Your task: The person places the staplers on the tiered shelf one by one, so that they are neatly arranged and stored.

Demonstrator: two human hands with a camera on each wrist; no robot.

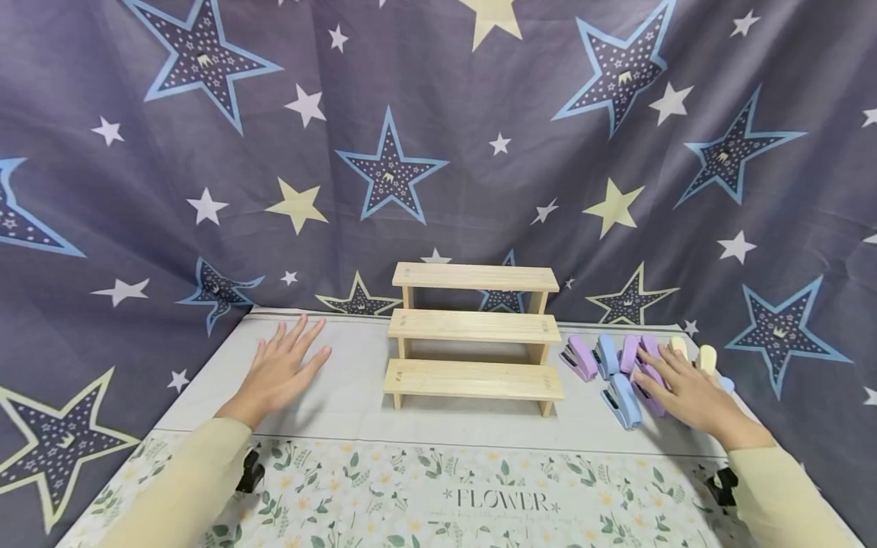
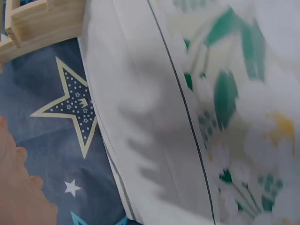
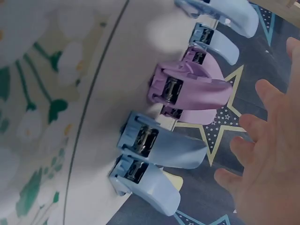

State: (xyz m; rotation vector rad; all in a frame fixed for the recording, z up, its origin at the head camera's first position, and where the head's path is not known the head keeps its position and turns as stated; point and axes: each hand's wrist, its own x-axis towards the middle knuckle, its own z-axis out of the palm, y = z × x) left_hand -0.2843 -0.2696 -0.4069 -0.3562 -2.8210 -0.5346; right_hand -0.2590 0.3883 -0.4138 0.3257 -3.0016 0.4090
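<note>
Beside the stepped wooden shelf, spread fingers hover over plastic staplers, gripping nothing.

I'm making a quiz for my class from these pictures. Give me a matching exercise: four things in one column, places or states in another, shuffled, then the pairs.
Things:
1. left hand
2. right hand
3. wooden step shelf
4. floral cloth

Places or states:
A. bare, mid-table
B. on the staplers
C. flat, fingers spread, left of the shelf
D. along the near edge

Pairs: 1-C, 2-B, 3-A, 4-D
</note>
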